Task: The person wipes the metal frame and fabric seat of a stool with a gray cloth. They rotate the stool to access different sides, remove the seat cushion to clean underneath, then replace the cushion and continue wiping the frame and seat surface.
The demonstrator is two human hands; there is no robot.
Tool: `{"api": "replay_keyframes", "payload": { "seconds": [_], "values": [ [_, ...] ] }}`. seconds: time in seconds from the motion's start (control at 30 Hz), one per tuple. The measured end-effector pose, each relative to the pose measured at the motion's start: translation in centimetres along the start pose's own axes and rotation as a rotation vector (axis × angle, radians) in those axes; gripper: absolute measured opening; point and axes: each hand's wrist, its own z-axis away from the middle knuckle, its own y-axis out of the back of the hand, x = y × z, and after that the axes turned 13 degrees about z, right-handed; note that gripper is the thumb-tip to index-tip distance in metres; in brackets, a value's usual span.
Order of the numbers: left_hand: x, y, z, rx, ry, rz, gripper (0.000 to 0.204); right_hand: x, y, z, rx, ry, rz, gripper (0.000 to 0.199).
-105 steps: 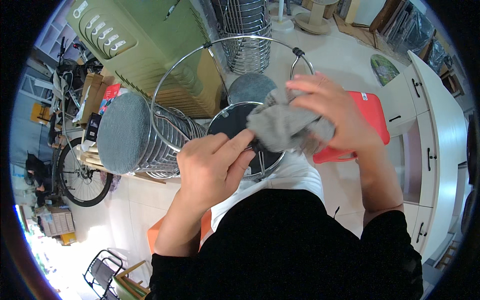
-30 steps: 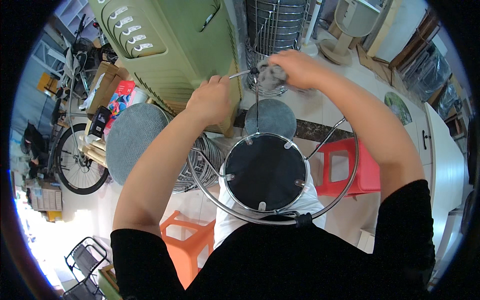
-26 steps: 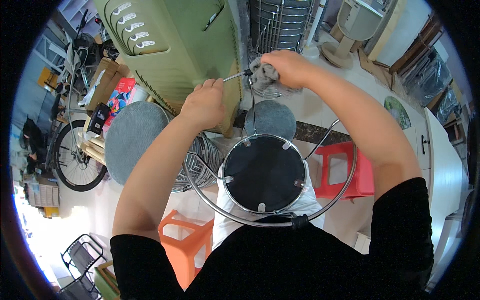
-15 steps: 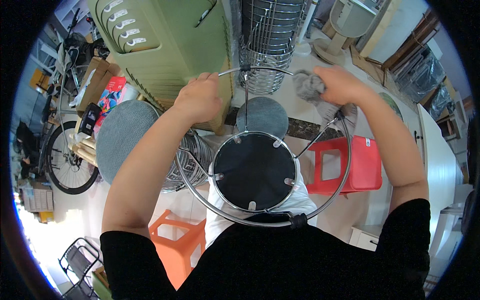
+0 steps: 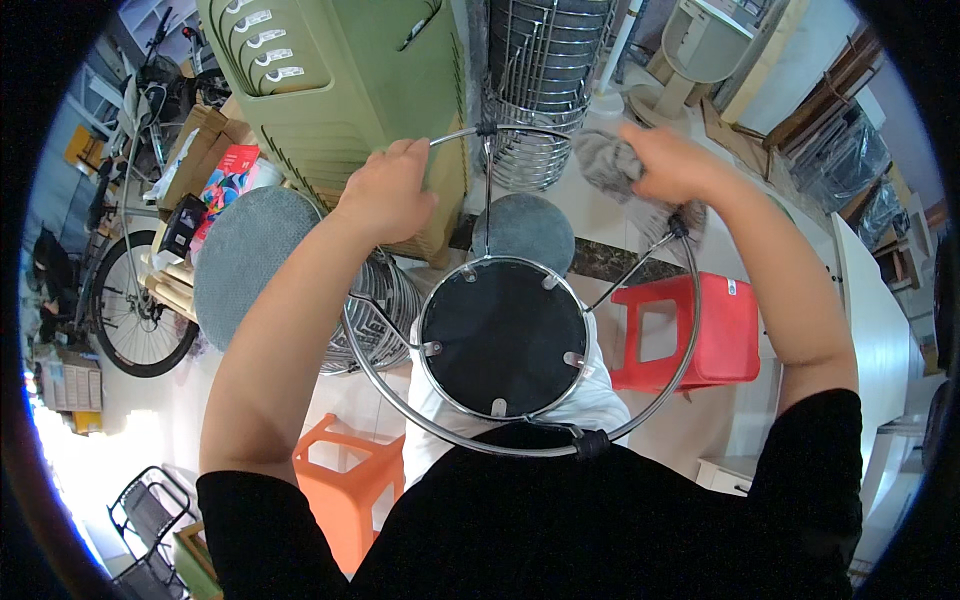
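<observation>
Stool [image 5: 503, 338] first: it is turned upside down against the person's lap, its round black seat underside facing up, ringed by a thin chrome hoop with slim chrome legs running out to it and small rubber feet on the rim. The left hand [image 5: 392, 190] grips the top of the hoop, fingers curled shut round the shiny tube. The right hand [image 5: 668, 160] is closed on a crumpled grey cloth [image 5: 612, 165], soft and wrinkled, pressed to the hoop's upper right stretch near one leg end.

Close behind the hoop stands a stack of olive plastic chairs [image 5: 340, 80], ribbed and matte, and beside it a tall stack of chrome stool frames [image 5: 540, 70], all wire and glare. A stool with a grey fabric seat [image 5: 255, 262] sits to the left above more nested chrome frames, and another grey round pad [image 5: 522, 230] just past the black seat. A red plastic stool [image 5: 690, 330] stands right, an orange one [image 5: 345, 480] lower left. A bicycle [image 5: 125, 290] leans at the far left. Pale floor shows only in narrow strips between these.
</observation>
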Motion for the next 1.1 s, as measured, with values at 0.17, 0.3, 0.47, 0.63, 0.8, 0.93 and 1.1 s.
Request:
{"api": "replay_keyframes", "payload": {
  "seconds": [0.17, 0.3, 0.47, 0.63, 0.8, 0.93, 1.1],
  "values": [
    [-1.1, 2.6, -0.4, -0.16, 0.015, 0.274, 0.061, -0.5, 2.7, 3.4, 0.077, -0.094, 0.115, 0.048],
    [-2.7, 3.7, 3.4, -0.181, 0.138, 0.772, 0.063, -2.9, 6.2, 3.8, 0.553, 0.017, -0.08, 0.043],
    [-0.8, 1.5, 9.2, 0.036, 0.311, 1.369, 0.061, -8.1, 7.8, -1.0, 0.746, 0.207, -0.111, 0.038],
    [2.4, -1.2, 13.3, 0.368, 0.316, 1.462, 0.051, -14.0, 6.0, -7.8, 0.648, 0.482, -0.112, 0.042],
    [1.9, -1.4, 15.9, 0.391, 0.38, 1.425, 0.033, -23.2, 6.1, -5.5, 0.375, 0.927, -0.15, 0.051],
    [2.6, -0.6, 16.5, 0.394, 0.348, 1.377, 0.04, -21.0, 6.1, -8.8, 0.329, 0.72, 0.032, 0.051],
    [2.6, -0.4, 15.7, 0.36, 0.354, 1.371, 0.041, -15.6, 5.0, -11.5, 0.221, 0.298, 0.215, 0.032]
  ]
}}
